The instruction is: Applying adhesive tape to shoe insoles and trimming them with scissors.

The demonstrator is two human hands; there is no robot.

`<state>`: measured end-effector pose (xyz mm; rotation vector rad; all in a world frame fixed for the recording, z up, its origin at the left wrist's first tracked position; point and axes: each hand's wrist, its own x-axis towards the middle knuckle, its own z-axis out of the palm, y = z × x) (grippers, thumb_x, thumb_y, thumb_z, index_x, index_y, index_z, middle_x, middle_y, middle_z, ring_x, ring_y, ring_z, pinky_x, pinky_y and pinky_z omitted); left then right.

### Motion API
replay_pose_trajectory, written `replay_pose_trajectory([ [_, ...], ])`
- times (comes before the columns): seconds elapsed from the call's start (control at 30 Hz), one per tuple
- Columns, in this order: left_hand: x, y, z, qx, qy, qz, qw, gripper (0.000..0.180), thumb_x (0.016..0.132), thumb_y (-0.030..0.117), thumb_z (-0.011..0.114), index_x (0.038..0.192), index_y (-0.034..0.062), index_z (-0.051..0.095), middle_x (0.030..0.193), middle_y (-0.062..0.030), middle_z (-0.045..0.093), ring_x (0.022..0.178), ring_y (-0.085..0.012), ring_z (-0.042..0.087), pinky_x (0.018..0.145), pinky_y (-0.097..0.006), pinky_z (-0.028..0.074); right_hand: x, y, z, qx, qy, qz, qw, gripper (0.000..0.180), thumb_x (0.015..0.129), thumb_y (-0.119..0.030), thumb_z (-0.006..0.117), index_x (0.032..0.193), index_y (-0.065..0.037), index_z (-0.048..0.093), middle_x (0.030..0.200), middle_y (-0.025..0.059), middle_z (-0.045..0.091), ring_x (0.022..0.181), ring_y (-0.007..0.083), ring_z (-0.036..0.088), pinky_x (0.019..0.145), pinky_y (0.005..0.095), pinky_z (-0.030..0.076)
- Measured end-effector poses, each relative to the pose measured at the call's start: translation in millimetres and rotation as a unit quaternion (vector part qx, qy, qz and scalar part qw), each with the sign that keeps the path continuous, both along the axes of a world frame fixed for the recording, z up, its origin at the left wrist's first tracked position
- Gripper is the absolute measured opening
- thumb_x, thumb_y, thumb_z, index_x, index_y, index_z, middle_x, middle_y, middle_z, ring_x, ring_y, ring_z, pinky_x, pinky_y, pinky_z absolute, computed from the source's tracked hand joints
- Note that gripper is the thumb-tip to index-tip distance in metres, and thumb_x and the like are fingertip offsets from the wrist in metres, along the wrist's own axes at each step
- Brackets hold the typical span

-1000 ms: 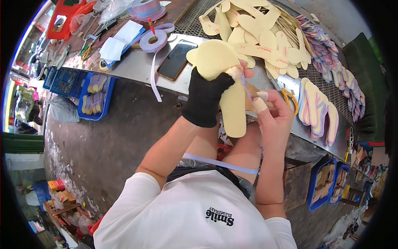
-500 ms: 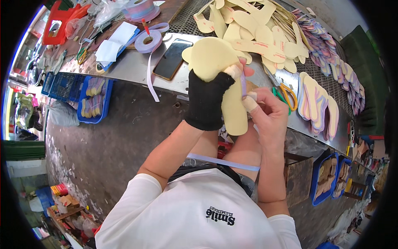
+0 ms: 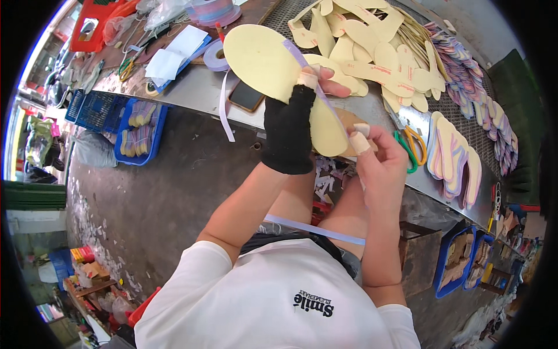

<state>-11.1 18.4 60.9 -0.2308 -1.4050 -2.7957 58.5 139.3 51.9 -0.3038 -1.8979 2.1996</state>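
Observation:
My left hand [image 3: 290, 131], in a black fingerless glove, grips a pale yellow shoe insole [image 3: 256, 61] above the bench edge. Its thumb presses on the sole near the middle. Lilac binding tape [image 3: 295, 53] runs along the insole's right edge. At the lower right of that edge, my right hand [image 3: 381, 154] is closed in a pinch, thumb and forefinger at the tape. Beige wraps cover fingertips on both hands. A brownish piece [image 3: 347, 118] shows behind the insole, mostly hidden. Another lilac strip [image 3: 314, 228] lies across my lap.
Left on the metal bench are a tape roll [image 3: 215, 56], a phone [image 3: 247, 96] and papers [image 3: 170, 58]. Plain insoles [image 3: 383, 55] pile up at the back. Scissors [image 3: 414, 148] and edged insoles [image 3: 450, 145] lie right. Blue baskets [image 3: 138, 131] hold bundled insoles below.
The insole has turned in my left hand, its broad end swinging up and left, baring the tape along its edge. My right hand stays at the edge. The whole view has shifted slightly.

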Motion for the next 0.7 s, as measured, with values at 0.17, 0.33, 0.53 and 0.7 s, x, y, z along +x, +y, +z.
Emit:
replay_pose_trajectory([
  [0.17, 5, 0, -3, -0.007, 0.006, 0.026, 1.0, 0.03, 0.092, 0.029, 0.049, 0.098, 0.0013, 0.057, 0.066, -0.0059, 0.059, 0.058, -0.0095, 0.053, 0.054, -0.022, 0.042, 6, 2, 0, -0.007, 0.023, 0.024, 0.999, 0.009, 0.08, -0.002, 0.064, 0.09, -0.001, 0.064, 0.076, -0.0061, 0.057, 0.056, -0.0019, 0.045, 0.044, 0.0147, 0.03],
  [0.33, 9, 1, -2, -0.002, 0.023, 0.016, 1.0, 0.031, 0.093, 0.03, 0.048, 0.097, 0.0015, 0.058, 0.063, -0.0037, 0.054, 0.055, -0.0088, 0.049, 0.051, -0.023, 0.038, 7, 15, 2, -0.024, 0.011, 0.066, 0.997, 0.007, 0.079, 0.0, 0.066, 0.086, 0.0, 0.065, 0.076, -0.0042, 0.058, 0.057, -0.0018, 0.045, 0.044, 0.015, 0.031],
  [0.53, 12, 9, 3, -0.035, 0.052, 0.047, 0.997, 0.018, 0.086, 0.017, 0.059, 0.095, 0.0009, 0.058, 0.064, -0.0023, 0.055, 0.058, -0.0083, 0.051, 0.052, -0.022, 0.039, 15, 9, 0, -0.05, 0.017, 0.076, 0.996, 0.009, 0.078, 0.0, 0.066, 0.087, -0.001, 0.064, 0.077, -0.0026, 0.059, 0.058, 0.0015, 0.049, 0.049, 0.0151, 0.037],
  [0.7, 15, 8, -6, -0.043, 0.004, -0.026, 0.999, 0.02, 0.082, 0.014, 0.064, 0.097, 0.0019, 0.058, 0.074, -0.003, 0.059, 0.066, -0.0099, 0.055, 0.057, -0.023, 0.043, 20, 22, -8, -0.077, -0.086, 0.193, 0.974, 0.006, 0.082, -0.005, 0.062, 0.085, -0.001, 0.058, 0.076, -0.0012, 0.059, 0.066, 0.0041, 0.054, 0.055, 0.0169, 0.042],
])
